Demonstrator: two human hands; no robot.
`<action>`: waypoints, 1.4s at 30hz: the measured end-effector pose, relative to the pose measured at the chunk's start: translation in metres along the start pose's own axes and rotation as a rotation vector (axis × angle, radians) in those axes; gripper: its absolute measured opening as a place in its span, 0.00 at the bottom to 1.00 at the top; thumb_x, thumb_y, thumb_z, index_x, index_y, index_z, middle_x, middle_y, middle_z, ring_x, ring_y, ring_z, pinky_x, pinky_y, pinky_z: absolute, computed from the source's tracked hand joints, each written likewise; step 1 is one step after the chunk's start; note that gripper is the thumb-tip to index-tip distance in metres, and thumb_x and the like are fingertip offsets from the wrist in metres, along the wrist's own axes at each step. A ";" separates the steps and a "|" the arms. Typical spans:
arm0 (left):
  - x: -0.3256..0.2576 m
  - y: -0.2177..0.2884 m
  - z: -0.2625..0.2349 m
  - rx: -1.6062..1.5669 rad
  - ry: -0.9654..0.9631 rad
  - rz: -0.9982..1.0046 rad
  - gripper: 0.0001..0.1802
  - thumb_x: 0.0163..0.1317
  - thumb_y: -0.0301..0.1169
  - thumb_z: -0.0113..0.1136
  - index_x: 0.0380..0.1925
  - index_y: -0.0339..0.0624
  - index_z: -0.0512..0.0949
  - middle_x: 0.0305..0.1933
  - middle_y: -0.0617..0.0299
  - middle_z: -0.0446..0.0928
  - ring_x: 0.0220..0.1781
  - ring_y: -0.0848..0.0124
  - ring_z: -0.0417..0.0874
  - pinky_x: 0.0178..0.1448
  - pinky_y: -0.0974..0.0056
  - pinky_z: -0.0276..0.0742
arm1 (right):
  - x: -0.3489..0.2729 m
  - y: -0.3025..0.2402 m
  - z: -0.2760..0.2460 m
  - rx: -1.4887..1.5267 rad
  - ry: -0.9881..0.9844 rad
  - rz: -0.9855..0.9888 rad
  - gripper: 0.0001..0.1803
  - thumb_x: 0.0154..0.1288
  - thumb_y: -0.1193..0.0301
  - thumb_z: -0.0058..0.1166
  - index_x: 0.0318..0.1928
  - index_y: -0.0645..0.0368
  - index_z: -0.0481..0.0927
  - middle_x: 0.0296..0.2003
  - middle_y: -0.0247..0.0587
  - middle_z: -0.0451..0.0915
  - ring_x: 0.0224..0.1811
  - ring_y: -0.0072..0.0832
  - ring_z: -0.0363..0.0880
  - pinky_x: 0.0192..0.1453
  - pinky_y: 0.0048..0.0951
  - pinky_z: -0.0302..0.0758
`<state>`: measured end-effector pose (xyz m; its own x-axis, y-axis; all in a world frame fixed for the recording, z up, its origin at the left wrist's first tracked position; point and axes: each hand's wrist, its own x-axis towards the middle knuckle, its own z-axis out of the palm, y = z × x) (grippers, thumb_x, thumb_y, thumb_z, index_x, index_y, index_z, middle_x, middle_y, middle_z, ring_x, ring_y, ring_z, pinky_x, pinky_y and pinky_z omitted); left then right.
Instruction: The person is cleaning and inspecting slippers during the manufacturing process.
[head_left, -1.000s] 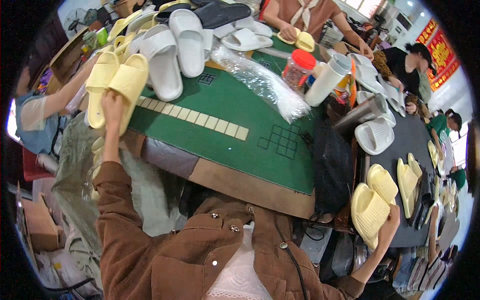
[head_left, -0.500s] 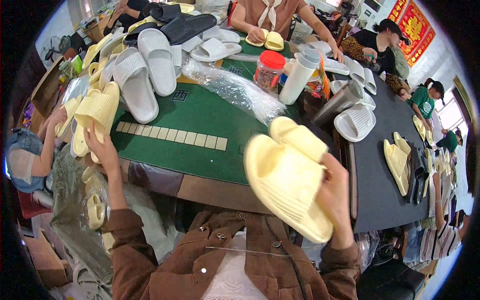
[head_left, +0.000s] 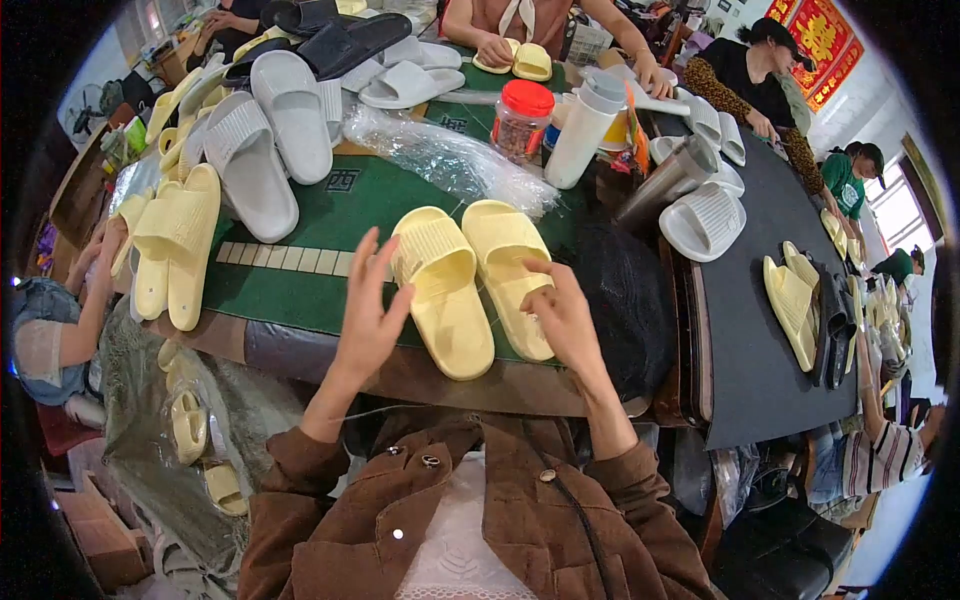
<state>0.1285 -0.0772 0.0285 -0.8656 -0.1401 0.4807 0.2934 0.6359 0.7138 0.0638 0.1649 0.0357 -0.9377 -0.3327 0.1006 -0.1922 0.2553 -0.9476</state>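
Two pale yellow slide slippers lie side by side at the front edge of the green mat, toes away from me. Beside the left slipper [head_left: 458, 325], my left hand [head_left: 368, 318] is open with spread fingers, its fingertips close to the strap. Over the outer side of the right slipper [head_left: 500, 236] is my right hand [head_left: 566, 318], its fingers apart and partly bent. Whether it touches the sole I cannot tell. Another pair of yellow slippers [head_left: 183, 235] rests at the mat's left edge, with grey slippers [head_left: 250, 175] next to it.
Clear plastic bags [head_left: 440, 160] lie beyond the slippers. A red-lidded jar [head_left: 522, 118], a white bottle [head_left: 585, 135] and a steel tumbler [head_left: 668, 185] stand behind to the right. A row of pale tiles [head_left: 290, 258] is on the mat. Other people work around the tables.
The yellow slippers from my right hand now lie on the mat, released. My left hand has left the pair at the left and come over to them.
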 end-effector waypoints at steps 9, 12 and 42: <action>0.023 -0.014 0.041 0.131 -0.137 0.158 0.27 0.60 0.33 0.57 0.59 0.42 0.65 0.63 0.47 0.61 0.67 0.49 0.58 0.68 0.52 0.55 | -0.003 0.014 -0.016 0.409 0.120 0.019 0.13 0.69 0.80 0.41 0.53 0.68 0.68 0.45 0.45 0.75 0.47 0.28 0.78 0.55 0.25 0.74; 0.024 -0.011 0.042 0.198 -0.140 0.188 0.26 0.59 0.34 0.57 0.57 0.43 0.66 0.62 0.48 0.63 0.66 0.49 0.59 0.67 0.51 0.56 | 0.000 0.019 -0.018 0.404 0.149 0.043 0.14 0.68 0.79 0.42 0.53 0.69 0.69 0.46 0.45 0.75 0.49 0.27 0.77 0.57 0.25 0.73; -0.005 0.067 0.055 -0.561 -0.341 -0.218 0.08 0.63 0.23 0.52 0.41 0.33 0.74 0.31 0.59 0.78 0.27 0.73 0.77 0.33 0.68 0.72 | -0.026 -0.024 -0.012 0.649 0.088 -0.090 0.10 0.67 0.80 0.44 0.48 0.67 0.70 0.48 0.46 0.76 0.52 0.30 0.77 0.59 0.28 0.72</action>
<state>0.1298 0.0081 0.0458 -0.9809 0.0845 0.1754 0.1847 0.1184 0.9756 0.0895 0.1788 0.0595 -0.9516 -0.2448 0.1860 -0.0830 -0.3780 -0.9221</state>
